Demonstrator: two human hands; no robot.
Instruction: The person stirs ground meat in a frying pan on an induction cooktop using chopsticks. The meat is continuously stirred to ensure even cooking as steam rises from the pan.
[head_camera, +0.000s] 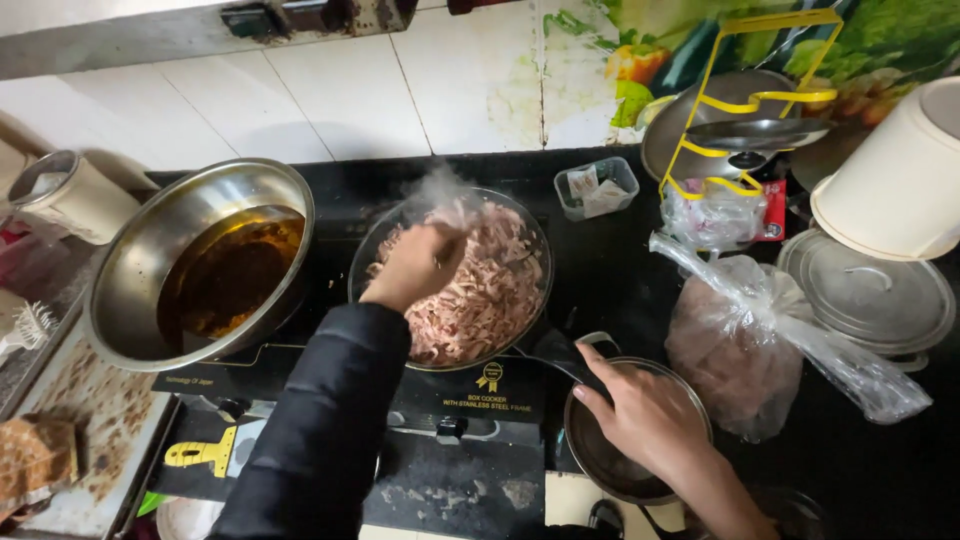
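Observation:
A dark frying pan (365, 262) full of pale shredded meat (485, 300) steams on a black induction cooker (470, 385). My left hand (415, 265), in a black sleeve, hovers over the meat with fingers curled round a utensil whose end is lost in the steam. My right hand (645, 415) is at the near right, closed on the end of the pan's black handle (545, 357). That hand lies above a small steel pot (600, 455).
A big steel bowl (130, 270) of brown liquid stands left of the pan. A plastic bag of meat (740, 350), steel lids (870, 300), a yellow rack (750, 100) and a white bucket (890, 170) crowd the right. A stained tray (90, 420) lies at the near left.

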